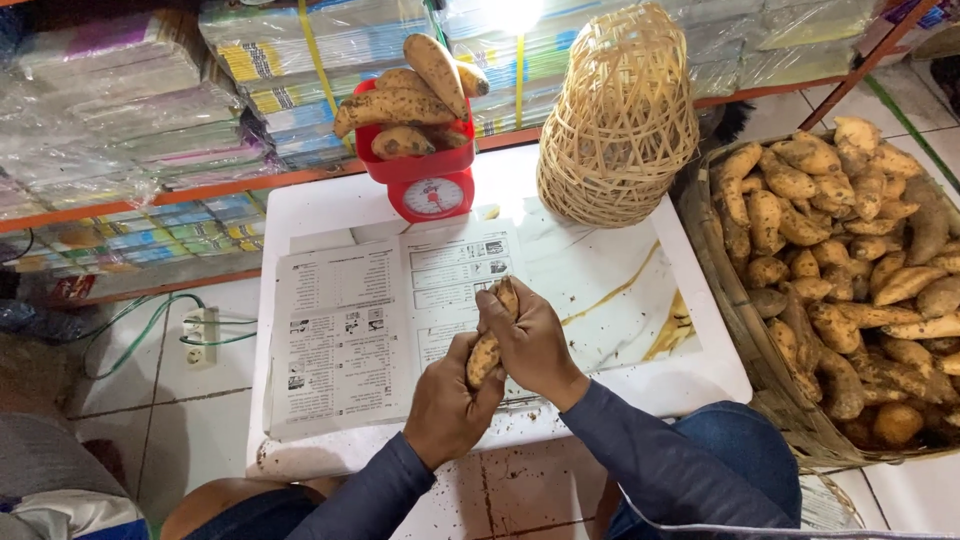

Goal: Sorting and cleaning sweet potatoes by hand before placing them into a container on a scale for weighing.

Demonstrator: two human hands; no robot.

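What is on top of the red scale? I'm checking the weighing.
Several sweet potatoes are piled on the red scale, hiding its pan's inside.

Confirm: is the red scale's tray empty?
No, several sweet potatoes are piled on the red scale, while both hands hold another over the table.

Counted: five sweet potatoes on the scale (405, 105); one red scale (425, 180); one upturned woven basket (620, 115); one sweet potato in hand (490, 345); one crate (745, 330) heaped beyond counting.
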